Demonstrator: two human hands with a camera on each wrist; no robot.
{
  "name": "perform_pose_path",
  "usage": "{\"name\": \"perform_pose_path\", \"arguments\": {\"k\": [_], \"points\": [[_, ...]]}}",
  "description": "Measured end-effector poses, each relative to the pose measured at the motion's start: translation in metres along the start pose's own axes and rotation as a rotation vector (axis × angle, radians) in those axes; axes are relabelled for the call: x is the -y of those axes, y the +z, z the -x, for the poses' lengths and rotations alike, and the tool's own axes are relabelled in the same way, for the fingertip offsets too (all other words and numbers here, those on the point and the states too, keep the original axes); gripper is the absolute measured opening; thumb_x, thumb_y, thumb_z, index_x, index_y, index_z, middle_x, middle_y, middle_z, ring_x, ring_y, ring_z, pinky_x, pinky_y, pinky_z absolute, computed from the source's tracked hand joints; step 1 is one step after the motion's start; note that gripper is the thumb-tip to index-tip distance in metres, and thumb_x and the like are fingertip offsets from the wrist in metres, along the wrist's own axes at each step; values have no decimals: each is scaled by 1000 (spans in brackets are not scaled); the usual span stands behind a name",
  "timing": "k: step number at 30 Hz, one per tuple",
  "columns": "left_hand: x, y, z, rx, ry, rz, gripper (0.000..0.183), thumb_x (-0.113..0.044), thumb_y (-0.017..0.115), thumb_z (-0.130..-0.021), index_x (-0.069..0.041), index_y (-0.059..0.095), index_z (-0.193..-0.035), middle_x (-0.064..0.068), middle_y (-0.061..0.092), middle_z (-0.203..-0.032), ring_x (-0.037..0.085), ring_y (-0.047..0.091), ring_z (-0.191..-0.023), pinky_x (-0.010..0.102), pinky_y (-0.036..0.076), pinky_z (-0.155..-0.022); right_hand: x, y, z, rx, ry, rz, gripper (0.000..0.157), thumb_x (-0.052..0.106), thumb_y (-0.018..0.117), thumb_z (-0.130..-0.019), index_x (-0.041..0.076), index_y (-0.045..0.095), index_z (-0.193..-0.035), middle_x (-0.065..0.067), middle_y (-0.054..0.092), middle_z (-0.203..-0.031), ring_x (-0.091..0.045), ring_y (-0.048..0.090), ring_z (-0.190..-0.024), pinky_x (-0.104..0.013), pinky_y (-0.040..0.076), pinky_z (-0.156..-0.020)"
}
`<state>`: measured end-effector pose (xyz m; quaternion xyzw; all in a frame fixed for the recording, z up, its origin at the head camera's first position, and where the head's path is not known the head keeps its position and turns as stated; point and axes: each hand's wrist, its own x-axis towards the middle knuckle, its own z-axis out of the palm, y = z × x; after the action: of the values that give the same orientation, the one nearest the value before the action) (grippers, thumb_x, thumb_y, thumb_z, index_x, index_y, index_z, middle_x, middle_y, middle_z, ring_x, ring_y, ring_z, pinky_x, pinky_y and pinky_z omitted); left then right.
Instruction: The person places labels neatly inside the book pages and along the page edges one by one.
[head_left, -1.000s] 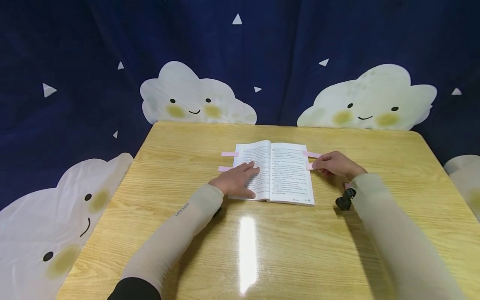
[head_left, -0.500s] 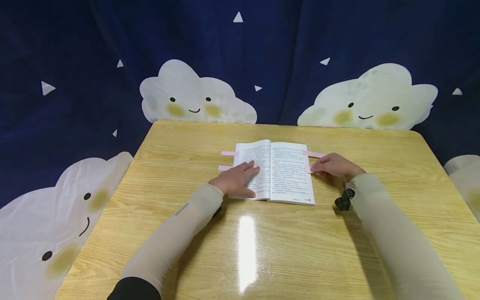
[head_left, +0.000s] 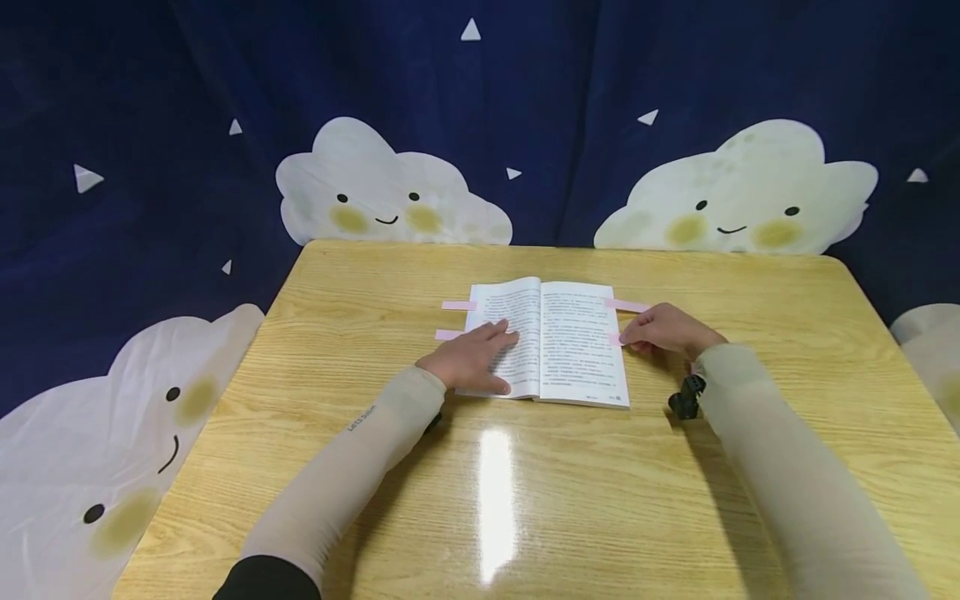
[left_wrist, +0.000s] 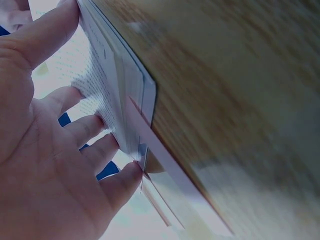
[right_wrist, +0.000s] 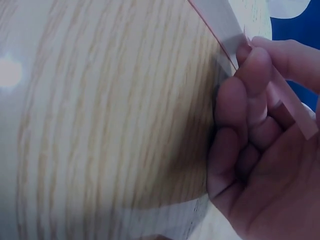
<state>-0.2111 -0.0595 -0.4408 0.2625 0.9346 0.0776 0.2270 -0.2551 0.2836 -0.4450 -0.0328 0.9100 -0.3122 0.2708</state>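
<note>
An open book lies on the wooden table, printed pages up. My left hand rests on the left page with fingers spread; in the left wrist view its fingertips lie along the page edge, beside the pink paper strips. At the right page's outer edge, my right hand pinches a pink paper strip between thumb and fingertips. One end of that strip lies on the page margin, while its other end runs back toward the palm. Another pink strip sticks out just above it.
Two pink strips jut from the book's left side, the upper strip and the lower strip. A pink piece shows partly beneath my right wrist. Behind the table hangs a dark blue cloth with clouds.
The strip end in my right hand has come down onto the right page's margin, and that hand has shifted slightly toward the book. My left hand stays in place.
</note>
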Motion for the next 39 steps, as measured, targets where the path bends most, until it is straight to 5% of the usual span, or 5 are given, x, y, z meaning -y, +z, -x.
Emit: {"name": "perform_pose_path", "arguments": {"k": [18,28,39], "points": [[-1,-1,1,5,3,4,88,-51,67,-91,-29,17,-161,-3,5,-170,20,10,-158,39,23,-126,4,0,1,3,-16,2,26,29,69,-90,4,71,-85,5,60,-69,-13,53,-70,-26,43,-67],[-2,-2,1,10,2,10,89,-51,67,-91,-29,16,-161,-4,4,-170,20,9,-158,40,22,-126,4,0,1,-6,6,68,38,44,72,-87,7,71,-81,3,66,-73,-14,57,-74,-25,44,-69],[-2,-1,1,9,1,22,89,-50,68,-91,-29,17,-160,-4,4,-170,20,9,-158,41,23,-126,9,2,-1,0,53,87,37,44,72,-88,8,70,-78,4,62,-69,-15,55,-71,-25,42,-65]]}}
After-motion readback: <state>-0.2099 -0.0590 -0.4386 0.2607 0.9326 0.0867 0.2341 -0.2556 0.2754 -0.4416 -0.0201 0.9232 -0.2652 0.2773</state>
